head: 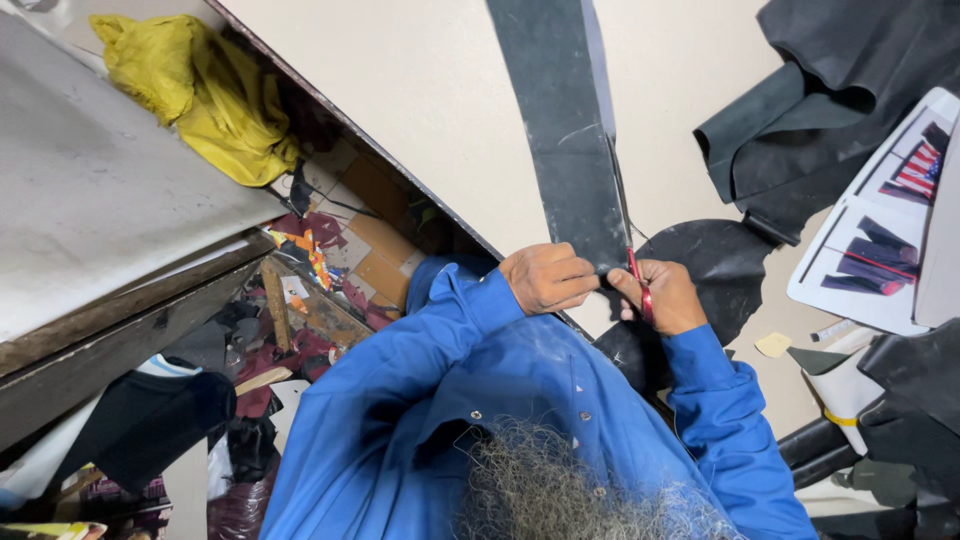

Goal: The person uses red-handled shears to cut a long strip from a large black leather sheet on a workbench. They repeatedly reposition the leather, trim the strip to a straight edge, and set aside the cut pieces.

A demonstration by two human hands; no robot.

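— Around the bench first: cream table top [420, 90], crowded on the right. Heap of dark leather [850, 70] at the top right corner, folded over itself. Below it a white card [850, 290] with small dark swatches and a striped flag sticker. Rolled dark stuff [900, 440] along the lower right edge, a yellow scrap [773, 344] and a white marker [836, 329] lying just beside it.

— And the left side?

— Off the table edge. Grey slab [90, 180] slanting across, yellow cloth [200, 90] bunched on top of it. Down in the gap, coloured offcuts [300, 250] scattered over a tiled floor. Nothing lying across the cut line itself; only a rounded black piece [720, 265] close by on the right, partly under the scissor hand.

— Now the strip?

— Long black strip [560, 130], running from the top edge of the table down to the hands, flat on the cream top, near end lifted into the fingers.

— Left hand [548, 277]?

— Curled tight, fingers pressed down on the near end of the strip, pinching it at its right edge.

— Right hand [660, 297]?

— Wrapped through the red handles of scissors [630, 240], fist nearly closed. Blades thin and dark, lying along the strip's right edge, drawn close together; exact gap between them too fine to tell. Both hands almost touching, blue sleeves [700, 400] meeting just below.
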